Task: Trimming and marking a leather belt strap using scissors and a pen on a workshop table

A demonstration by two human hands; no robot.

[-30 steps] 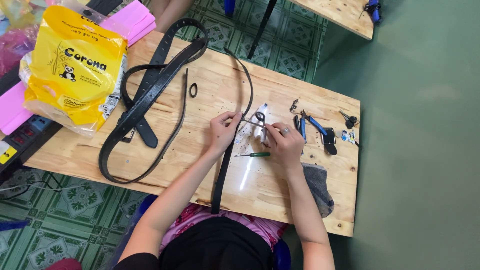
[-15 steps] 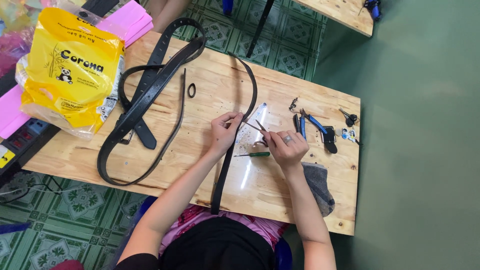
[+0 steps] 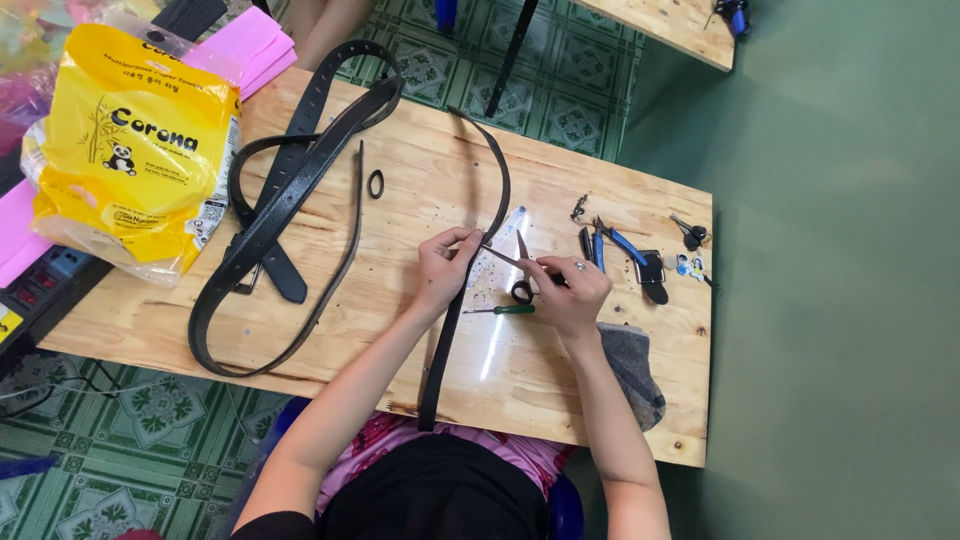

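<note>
Pinching the black strap (image 3: 452, 330) between thumb and fingertips, your left hand (image 3: 443, 268) is closed on it right where the open scissors (image 3: 515, 266) meet its edge. Your right hand (image 3: 570, 293) is curled shut around the scissor handles, blades parted and pointing toward your left fingers. That closeness is the main risk: if the blades close while the strap twists, they can nick a fingertip or cut the leather crooked.

The strap runs from the near edge of the wooden table (image 3: 440, 190), up under your hands, then curves away toward the far edge. Most of it lies loose, so a tug could drag it sideways and pull the cut off line.

Just beside your right wrist lies a green-handled screwdriver (image 3: 503, 310), and blue-handled pliers (image 3: 610, 243) sit near your knuckles; a sweep of the elbow could knock either off. The wide black belt (image 3: 290, 195) and yellow bag (image 3: 135, 150) lie well apart to your left.
</note>
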